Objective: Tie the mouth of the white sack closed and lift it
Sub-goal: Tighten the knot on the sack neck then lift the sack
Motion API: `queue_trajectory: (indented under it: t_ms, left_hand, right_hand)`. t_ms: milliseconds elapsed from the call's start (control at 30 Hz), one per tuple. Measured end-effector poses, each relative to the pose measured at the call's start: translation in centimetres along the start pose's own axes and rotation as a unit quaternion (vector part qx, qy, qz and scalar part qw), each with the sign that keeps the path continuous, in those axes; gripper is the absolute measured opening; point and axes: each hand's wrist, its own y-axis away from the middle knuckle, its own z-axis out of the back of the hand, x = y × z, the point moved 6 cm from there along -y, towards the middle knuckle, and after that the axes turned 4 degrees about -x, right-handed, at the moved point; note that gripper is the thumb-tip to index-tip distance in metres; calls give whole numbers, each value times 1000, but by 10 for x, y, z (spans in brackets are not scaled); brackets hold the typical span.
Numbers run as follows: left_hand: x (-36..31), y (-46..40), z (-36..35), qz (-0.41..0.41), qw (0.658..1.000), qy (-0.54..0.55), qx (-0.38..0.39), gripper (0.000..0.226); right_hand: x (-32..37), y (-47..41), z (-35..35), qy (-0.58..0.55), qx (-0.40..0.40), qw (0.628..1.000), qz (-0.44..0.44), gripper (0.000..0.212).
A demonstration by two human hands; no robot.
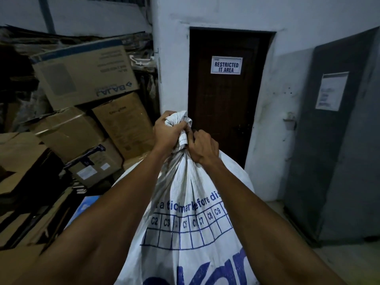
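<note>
A large white woven sack [191, 229] with blue print and a grid of numbered boxes fills the lower middle of the view between my forearms. Its mouth is gathered into a twisted neck [182, 138] at the top. My left hand [167, 132] is clenched around the bunched fabric end above the neck. My right hand [203, 148] grips the neck from the right side, fingers curled into the fabric just below the left hand. I cannot tell whether a knot is formed; the fingers hide that spot. The sack's bottom is out of view.
Stacked cardboard boxes [82, 73] crowd the left side down to the floor. Straight ahead is a dark wooden door [226, 112] with a "Restricted IT Area" sign [226, 65]. A grey metal door [337, 140] stands to the right against the white wall.
</note>
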Motion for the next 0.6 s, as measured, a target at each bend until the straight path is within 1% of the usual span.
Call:
queue_trajectory:
  t_ms: [200,300,600]
  left_hand:
    - [7,15,-84,2,999,27,21,23]
    - [16,20,-126,19,998,34,40,21]
    - [56,25,-266,50,991,68,104,26]
  right_hand:
    - [-82,-11,20,13,3,1000,-17,57]
    - [-124,-14,26,22,1,999,-26,55]
    - [-254,-35,41,37,-6,997,-71,63]
